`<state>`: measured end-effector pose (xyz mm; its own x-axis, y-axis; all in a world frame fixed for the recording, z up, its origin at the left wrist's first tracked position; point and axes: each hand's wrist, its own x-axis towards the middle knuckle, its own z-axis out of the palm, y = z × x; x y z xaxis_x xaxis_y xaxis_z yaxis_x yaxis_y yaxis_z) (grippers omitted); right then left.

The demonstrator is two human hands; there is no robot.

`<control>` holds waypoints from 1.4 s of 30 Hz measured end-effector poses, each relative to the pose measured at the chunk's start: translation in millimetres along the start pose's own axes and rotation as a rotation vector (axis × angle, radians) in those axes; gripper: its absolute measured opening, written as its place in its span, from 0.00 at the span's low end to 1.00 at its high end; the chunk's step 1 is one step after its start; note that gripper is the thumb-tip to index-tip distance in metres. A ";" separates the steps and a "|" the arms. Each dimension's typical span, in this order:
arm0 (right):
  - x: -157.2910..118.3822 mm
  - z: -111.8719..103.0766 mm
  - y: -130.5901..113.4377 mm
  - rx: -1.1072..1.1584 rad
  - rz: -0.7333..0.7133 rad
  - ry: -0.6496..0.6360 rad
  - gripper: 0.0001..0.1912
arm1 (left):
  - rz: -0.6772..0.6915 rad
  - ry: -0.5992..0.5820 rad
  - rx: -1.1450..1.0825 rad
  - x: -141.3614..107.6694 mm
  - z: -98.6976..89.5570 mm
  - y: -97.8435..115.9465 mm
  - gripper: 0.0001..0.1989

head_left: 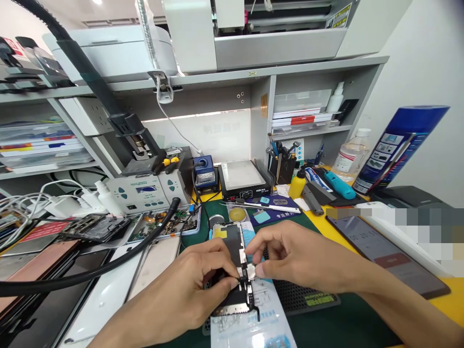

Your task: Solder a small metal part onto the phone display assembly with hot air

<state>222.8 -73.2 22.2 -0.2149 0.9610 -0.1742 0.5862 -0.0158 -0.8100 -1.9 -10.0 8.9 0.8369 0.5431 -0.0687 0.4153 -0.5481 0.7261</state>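
Observation:
A phone screen assembly (232, 241) lies back side up, with a yellow patch near its far end and a ribbon cable (250, 295) along its right side. My left hand (203, 280) is closed over its left part, thumb and index finger pinching a small dark piece of that cable. Over the right edge is my right hand (286, 253), its thumb and index finger apart and the other fingers curled. The thumb tip meets a small whitish tab (251, 270); whether it grips the tab is unclear. Under the assembly is a white and blue printed sheet (259, 324).
A running phone (387, 251) lies at right, near a blue spray can (402, 145) and a clear bottle (351, 154). A black hose (145, 246) crosses the left side above phone parts. A hot plate (244, 176) and soldering station (205, 171) stand behind.

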 end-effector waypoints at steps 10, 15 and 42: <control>-6.7 2.9 3.7 -0.276 -0.011 0.028 0.11 | -0.038 -0.052 0.034 0.3 -3.2 3.0 0.08; -5.2 4.1 0.0 -0.274 -0.003 0.027 0.07 | -0.064 -0.028 0.062 0.9 -4.0 5.2 0.07; -4.7 9.2 1.0 -0.269 0.089 0.065 0.07 | -0.098 0.061 0.100 -3.7 3.0 -6.7 0.02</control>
<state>217.2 -80.3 17.0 -0.1081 0.9749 -0.1948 0.7887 -0.0352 -0.6137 -6.7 -10.2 2.2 0.7687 0.6329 -0.0921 0.5298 -0.5495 0.6460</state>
